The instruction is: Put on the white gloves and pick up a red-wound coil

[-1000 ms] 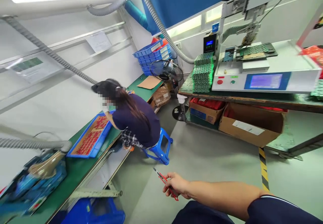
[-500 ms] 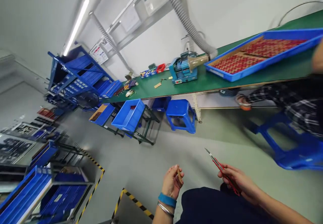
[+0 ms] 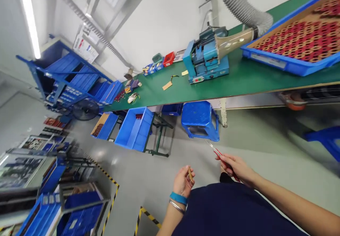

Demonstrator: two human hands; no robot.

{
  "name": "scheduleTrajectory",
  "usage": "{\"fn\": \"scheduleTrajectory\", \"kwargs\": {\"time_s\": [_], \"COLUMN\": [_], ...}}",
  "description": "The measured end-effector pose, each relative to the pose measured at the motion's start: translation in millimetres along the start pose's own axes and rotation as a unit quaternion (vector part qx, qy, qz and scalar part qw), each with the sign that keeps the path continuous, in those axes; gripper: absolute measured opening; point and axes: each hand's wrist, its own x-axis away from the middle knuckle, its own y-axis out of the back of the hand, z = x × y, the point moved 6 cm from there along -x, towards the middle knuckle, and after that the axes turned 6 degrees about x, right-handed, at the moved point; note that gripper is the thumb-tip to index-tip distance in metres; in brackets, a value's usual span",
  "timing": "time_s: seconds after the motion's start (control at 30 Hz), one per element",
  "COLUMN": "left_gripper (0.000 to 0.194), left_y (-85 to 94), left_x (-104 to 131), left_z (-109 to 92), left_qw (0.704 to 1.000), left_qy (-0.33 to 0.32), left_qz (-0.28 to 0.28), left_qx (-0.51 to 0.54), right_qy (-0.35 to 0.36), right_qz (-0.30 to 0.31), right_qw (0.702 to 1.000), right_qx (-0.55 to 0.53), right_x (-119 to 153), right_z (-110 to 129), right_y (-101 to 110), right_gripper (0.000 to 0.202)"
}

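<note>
My left hand (image 3: 183, 181), low in the middle of the view, has its fingers closed on a small tan piece (image 3: 190, 174). A blue band and a silver bangle circle that wrist. To its right, my right hand (image 3: 236, 168) grips a red-handled cutter (image 3: 218, 153), whose thin metal tip points up and left. The two hands are apart, both above the grey floor in front of my dark clothing.
Ahead runs a green bench (image 3: 154, 90) bearing a teal machine (image 3: 207, 57) and a large blue tray (image 3: 278, 64) of red-and-tan pieces. A blue stool (image 3: 198, 115) and blue bin (image 3: 135, 128) stand before it. At right are a person's foot (image 3: 294, 99) and another stool (image 3: 325, 138).
The view has moved closer to the bench and turned, so the machine and stool look larger. The seated person has mostly left the view at right. Both hands keep their holds.
</note>
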Motion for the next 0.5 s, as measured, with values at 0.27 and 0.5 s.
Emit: {"fn": "scheduleTrajectory", "kwargs": {"time_s": [0.27,0.5], "left_gripper": [0.009,0.010], "left_y": [-130.2,-267.8], "left_x": [-78.4,-159.8], "left_z": [-27.7,37.3], "left_qw": [0.985,0.924], "left_qy": [0.088,0.163], "left_qz": [0.028,0.094], "left_qx": [-0.143,-0.334], "right_qy": [0.042,0.046], "right_qz": [-0.106,-0.299], "right_qw": [0.989,0.928], "right_qx": [-0.098,-0.218], "right_x": [-20.7,-16.7], "right_z": [48.2,-8.0], "right_y": [54.2,97.4], "right_gripper": [0.037,0.027]}}
